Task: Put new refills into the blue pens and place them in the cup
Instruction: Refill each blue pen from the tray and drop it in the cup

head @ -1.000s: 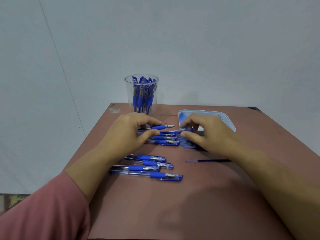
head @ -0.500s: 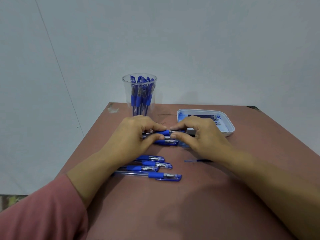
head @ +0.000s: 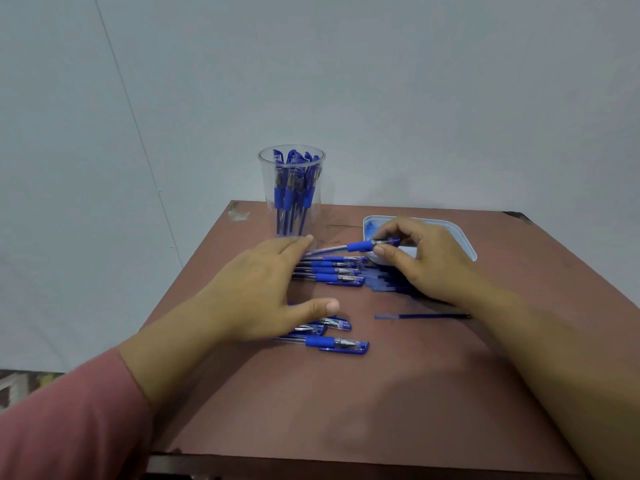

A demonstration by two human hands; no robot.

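— What are your hands doing?
— My left hand [head: 256, 289] is flat, fingers straight, thumb spread wide. My right hand [head: 426, 261] pinches one blue pen [head: 358, 246] near its tip, over the near-left corner of the tray [head: 465, 242].
— How many pens lie loose?
— A row of four [head: 332, 271] between my hands. At least three lower pens [head: 341, 344] show by my left thumb, partly hidden. One bare refill [head: 422, 317] lies beside my right forearm.
— And the cup?
— One cup [head: 291, 202] stands near the far-left corner of the tabletop [head: 381, 410], just beyond my left fingertips. It holds several pens, but I can't count them.
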